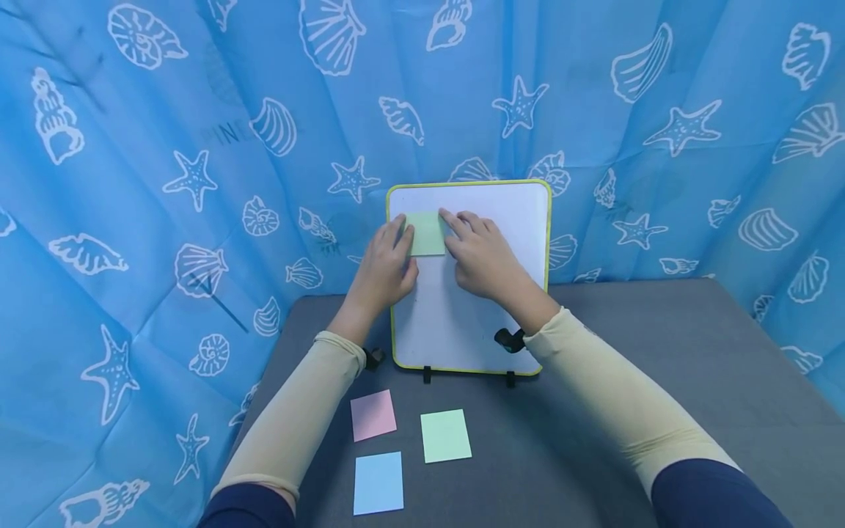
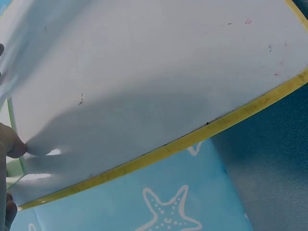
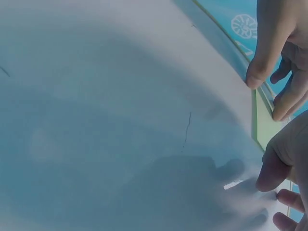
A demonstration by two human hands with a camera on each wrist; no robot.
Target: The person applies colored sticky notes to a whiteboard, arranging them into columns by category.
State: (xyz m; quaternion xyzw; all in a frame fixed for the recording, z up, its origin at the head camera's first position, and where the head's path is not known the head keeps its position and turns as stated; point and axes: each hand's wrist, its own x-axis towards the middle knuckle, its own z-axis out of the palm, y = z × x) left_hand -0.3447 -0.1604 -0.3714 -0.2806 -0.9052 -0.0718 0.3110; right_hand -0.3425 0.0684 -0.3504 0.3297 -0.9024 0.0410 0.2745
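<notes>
A pale green sticky note (image 1: 427,238) lies flat against the upper left of a yellow-rimmed whiteboard (image 1: 462,323). My left hand (image 1: 381,268) touches the note's left side with its fingertips, the thumb resting lower on the board. From the other side my right hand (image 1: 485,257) reaches in, its extended index finger at the note's upper right corner. In the right wrist view the note (image 3: 265,122) shows between the left hand (image 3: 284,48) and the right hand (image 3: 286,154). Only fingertips of the left hand (image 2: 10,142) enter the left wrist view.
On the grey table (image 1: 634,352) before the board lie a pink note (image 1: 372,416), a green note (image 1: 446,436) and a blue note (image 1: 378,483). Black clips (image 1: 427,375) hold the board's lower edge. A blue shell-patterned curtain (image 1: 422,88) hangs behind.
</notes>
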